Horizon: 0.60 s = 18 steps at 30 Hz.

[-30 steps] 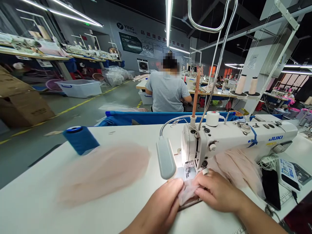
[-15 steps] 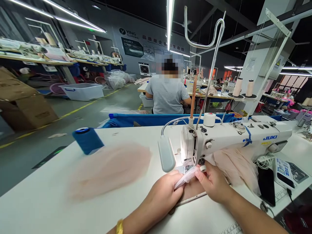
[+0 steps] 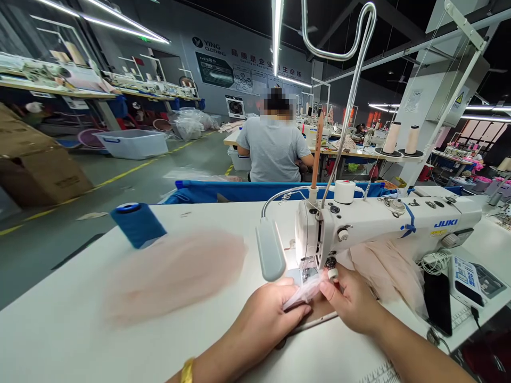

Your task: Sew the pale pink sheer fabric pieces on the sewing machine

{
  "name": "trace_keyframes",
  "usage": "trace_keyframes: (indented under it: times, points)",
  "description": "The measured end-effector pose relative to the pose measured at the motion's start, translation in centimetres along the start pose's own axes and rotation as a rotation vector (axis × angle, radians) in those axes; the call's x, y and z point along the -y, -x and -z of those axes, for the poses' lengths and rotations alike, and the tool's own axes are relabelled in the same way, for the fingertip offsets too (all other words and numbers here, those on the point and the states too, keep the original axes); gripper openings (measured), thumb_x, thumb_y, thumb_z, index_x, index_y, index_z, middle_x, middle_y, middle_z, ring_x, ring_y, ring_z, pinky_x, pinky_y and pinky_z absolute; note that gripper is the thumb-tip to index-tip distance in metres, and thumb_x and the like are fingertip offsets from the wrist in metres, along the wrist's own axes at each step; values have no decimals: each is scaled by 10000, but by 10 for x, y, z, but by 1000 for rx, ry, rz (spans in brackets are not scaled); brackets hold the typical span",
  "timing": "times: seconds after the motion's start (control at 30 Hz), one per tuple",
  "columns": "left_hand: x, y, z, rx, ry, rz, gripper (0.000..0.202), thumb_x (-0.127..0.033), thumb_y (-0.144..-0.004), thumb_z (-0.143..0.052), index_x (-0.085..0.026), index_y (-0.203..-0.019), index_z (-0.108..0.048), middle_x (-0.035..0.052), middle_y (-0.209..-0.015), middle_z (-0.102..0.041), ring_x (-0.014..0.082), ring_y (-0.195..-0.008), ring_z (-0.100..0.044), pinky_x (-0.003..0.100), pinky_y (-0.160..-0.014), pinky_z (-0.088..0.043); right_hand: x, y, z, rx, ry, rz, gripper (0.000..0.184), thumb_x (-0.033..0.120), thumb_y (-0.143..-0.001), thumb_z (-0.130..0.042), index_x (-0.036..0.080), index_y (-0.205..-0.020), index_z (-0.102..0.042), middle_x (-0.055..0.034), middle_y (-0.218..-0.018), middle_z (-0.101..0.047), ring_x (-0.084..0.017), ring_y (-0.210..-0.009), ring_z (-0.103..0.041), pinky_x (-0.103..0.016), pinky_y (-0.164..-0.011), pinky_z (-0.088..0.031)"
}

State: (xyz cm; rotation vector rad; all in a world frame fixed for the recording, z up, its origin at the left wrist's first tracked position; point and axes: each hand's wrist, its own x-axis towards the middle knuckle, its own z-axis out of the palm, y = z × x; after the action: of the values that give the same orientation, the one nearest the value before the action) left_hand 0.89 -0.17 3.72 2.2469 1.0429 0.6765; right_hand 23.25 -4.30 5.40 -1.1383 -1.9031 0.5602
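My left hand (image 3: 268, 318) and my right hand (image 3: 348, 301) both pinch a small piece of pale pink fabric (image 3: 304, 292) right in front of the needle of a white JUKI sewing machine (image 3: 383, 226). The fabric's far end lies under the presser foot. The fingers of both hands are closed on the cloth. A grey lamp head (image 3: 271, 251) on a bent neck hangs just left of the needle.
A pile of sheer pink fabric pieces (image 3: 175, 271) lies on the white table (image 3: 59, 330) to the left, with a blue thread cone (image 3: 137, 223) behind it. More pink cloth (image 3: 389, 268) is bunched under the machine arm. A black phone (image 3: 438, 302) and control panel (image 3: 465, 277) sit at right. A person in a grey shirt (image 3: 273, 149) sits ahead, back turned.
Both hands moved the small fabric piece up to the presser foot; a second ago they held it lower, in front of the needle plate. Over the last half second they barely moved.
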Motion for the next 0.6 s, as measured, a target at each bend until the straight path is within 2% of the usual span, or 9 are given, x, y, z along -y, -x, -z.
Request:
trace_keyframes:
  times: [0.13, 0.23, 0.33, 0.5, 0.6]
  points:
    - [-1, 2, 0, 8, 13, -14, 275, -270, -853, -535, -227, -591, -461, -25, -704, -571, 154, -592, -589, 260, -541, -407, 4, 0, 1, 38, 2, -3, 196, 327, -1059, -494, 235, -924, -601, -3, -828, -691, -185, -736, -628, -277, -689, -481]
    - [-4, 3, 2, 7, 12, -45, 251, -240, -845, -552, -227, -600, -499, -29, -698, -574, 153, -605, -596, 250, -551, -415, 8, 1, 3, 108, 19, -25, 205, 292, -1057, -503, 231, -912, -635, -7, -843, -704, -189, -762, -652, -284, -723, -493]
    - [-6, 5, 1, -9, -5, -117, 285, -227, -901, -557, -226, -616, -559, -31, -673, -559, 146, -598, -584, 238, -547, -403, 10, 2, 6, 170, 81, -16, 207, 259, -1057, -507, 236, -881, -613, -5, -829, -705, -191, -771, -655, -289, -740, -490]
    - [-2, 14, -5, -123, -180, -362, 273, -178, -961, -606, -237, -703, -670, -9, -705, -585, 169, -643, -555, 270, -585, -371, 8, 4, 13, 360, 341, 191, 210, 234, -1040, -549, 252, -835, -507, -3, -806, -680, -206, -771, -617, -322, -763, -461]
    - [8, 23, -13, -174, -245, -439, 245, -77, -914, -589, -248, -801, -724, 34, -855, -675, 216, -781, -625, 311, -669, -415, 10, 5, 16, 445, 434, 232, 225, 218, -1034, -600, 247, -830, -511, -4, -833, -694, -203, -794, -632, -325, -794, -456]
